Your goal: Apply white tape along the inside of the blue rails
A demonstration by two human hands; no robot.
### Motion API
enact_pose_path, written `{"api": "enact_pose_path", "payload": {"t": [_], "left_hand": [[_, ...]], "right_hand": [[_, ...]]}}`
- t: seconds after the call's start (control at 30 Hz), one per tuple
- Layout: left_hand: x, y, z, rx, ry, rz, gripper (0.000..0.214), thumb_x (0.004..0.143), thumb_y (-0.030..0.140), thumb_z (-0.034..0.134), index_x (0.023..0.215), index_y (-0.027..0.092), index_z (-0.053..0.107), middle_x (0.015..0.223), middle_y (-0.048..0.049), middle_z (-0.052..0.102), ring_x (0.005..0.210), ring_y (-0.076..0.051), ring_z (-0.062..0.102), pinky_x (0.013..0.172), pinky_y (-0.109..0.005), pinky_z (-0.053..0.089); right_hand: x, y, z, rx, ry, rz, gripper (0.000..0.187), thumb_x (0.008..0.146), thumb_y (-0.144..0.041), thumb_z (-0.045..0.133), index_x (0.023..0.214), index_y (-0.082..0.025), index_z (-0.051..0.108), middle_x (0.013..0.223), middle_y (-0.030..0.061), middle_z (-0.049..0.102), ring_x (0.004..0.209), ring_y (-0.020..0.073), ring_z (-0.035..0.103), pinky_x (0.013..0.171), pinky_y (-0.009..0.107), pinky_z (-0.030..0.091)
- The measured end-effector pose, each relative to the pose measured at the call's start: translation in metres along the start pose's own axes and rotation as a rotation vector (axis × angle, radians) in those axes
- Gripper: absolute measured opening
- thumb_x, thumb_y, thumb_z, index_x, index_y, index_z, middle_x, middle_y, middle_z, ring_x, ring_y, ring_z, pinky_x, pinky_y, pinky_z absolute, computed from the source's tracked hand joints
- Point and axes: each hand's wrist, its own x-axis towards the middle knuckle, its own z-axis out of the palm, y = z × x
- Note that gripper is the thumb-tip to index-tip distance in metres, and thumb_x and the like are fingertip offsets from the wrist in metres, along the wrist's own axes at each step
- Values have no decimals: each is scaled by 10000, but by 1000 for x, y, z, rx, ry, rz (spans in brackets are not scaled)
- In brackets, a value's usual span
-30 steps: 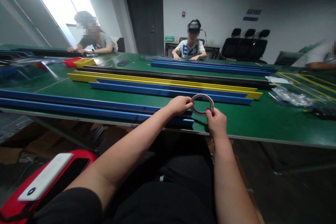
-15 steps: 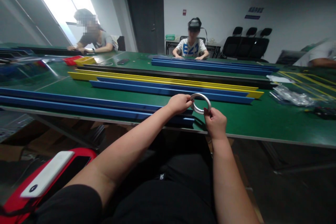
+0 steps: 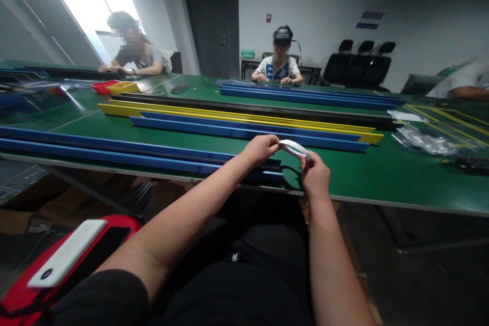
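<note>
A narrow white ring, which looks like a roll of tape (image 3: 289, 150), is held above the table between my two hands. The fingers of my left hand (image 3: 262, 148) pinch its left edge. On the lower right side, my right hand (image 3: 315, 173) grips it between thumb and fingers. The roll is tilted, so its opening looks like a thin slot. Just below my left wrist lie blue channel strips (image 3: 214, 167), their right ends near the roll. Another blue strip (image 3: 229, 131) runs along the table beyond my hands.
Yellow strips (image 3: 244, 118) and black strips (image 3: 214, 105) lie farther back on the green table (image 3: 382, 178). Clear plastic bags (image 3: 424, 138) are to the right. A red tray (image 3: 103, 86) and a yellow tray (image 3: 124, 87) stand at the left. Co-workers sit around the table.
The roll has turned from showing a round opening to being seen almost edge-on. My hands keep hold of it in nearly the same place.
</note>
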Motion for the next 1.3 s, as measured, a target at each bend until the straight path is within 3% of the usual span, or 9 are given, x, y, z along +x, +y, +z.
{"api": "enact_pose_path", "payload": {"t": [0.1, 0.27, 0.43, 0.53, 0.63, 0.77, 0.97, 1.17, 1.3], "left_hand": [[1, -6, 4, -180, -46, 14, 213, 804, 253, 610, 970, 167, 710, 783, -11, 704, 685, -115, 608, 640, -214, 454], [3, -7, 7, -453, -92, 20, 368, 742, 76, 515, 1058, 130, 695, 905, -45, 727, 737, -116, 649, 699, -237, 522], [3, 2, -1, -633, -129, -62, 290, 836, 237, 598, 1073, 99, 692, 836, -52, 721, 682, -116, 636, 654, -245, 514], [5, -1, -1, -729, -80, -97, 453, 771, 371, 737, 1112, 81, 666, 827, -69, 718, 695, -128, 633, 653, -254, 506], [7, -7, 2, -775, -25, -100, 551, 689, 391, 815, 1120, 88, 655, 881, -80, 718, 754, -138, 645, 708, -272, 524], [7, -9, 2, -783, 7, -65, 576, 663, 385, 839, 1121, 90, 654, 922, -91, 718, 806, -150, 655, 763, -296, 539], [4, -4, 1, -796, 5, -27, 562, 666, 387, 838, 1106, 86, 662, 1012, -130, 723, 891, -183, 674, 836, -329, 542], [3, -2, 3, -808, -155, -37, 514, 703, 405, 806, 1087, 86, 686, 1009, -124, 733, 884, -183, 676, 828, -329, 539], [2, -3, 3, -761, -157, -47, 463, 704, 432, 796, 980, 73, 700, 862, -92, 726, 741, -147, 658, 722, -295, 540]], "right_hand": [[2, 0, 1, 102, 26, 45, 366, 880, -447, 569, 1124, -206, 696, 994, 66, 724, 779, 184, 635, 737, 299, 472], [3, -1, 2, 283, 58, 158, 429, 850, -435, 606, 1202, -201, 684, 1101, 104, 715, 819, 199, 662, 778, 353, 521], [4, -1, 5, 474, -37, 178, 542, 820, -374, 624, 1341, -226, 592, 1272, 112, 646, 937, 223, 678, 834, 398, 550], [5, 0, 5, 524, -121, 155, 570, 827, -298, 581, 1395, -277, 536, 1360, 80, 592, 1025, 219, 667, 909, 411, 531], [6, 3, 4, 562, -160, 155, 585, 826, -239, 520, 1408, -300, 515, 1408, 63, 552, 1075, 217, 654, 900, 395, 534], [8, 6, 4, 616, -184, 218, 629, 843, -293, 541, 1461, -281, 425, 1303, 95, 629, 1028, 224, 667, 776, 365, 560], [9, 7, 7, 583, -133, 216, 414, 837, -444, 642, 1158, -183, 643, 1097, 111, 718, 995, 234, 675, 841, 399, 548], [9, 11, 7, 622, -76, 239, 428, 805, -459, 681, 1129, -186, 620, 1081, 119, 722, 915, 235, 695, 726, 373, 573], [8, 10, 7, 629, -58, 232, 429, 797, -468, 682, 1113, -186, 613, 1070, 119, 722, 871, 233, 702, 762, 412, 583]]}}
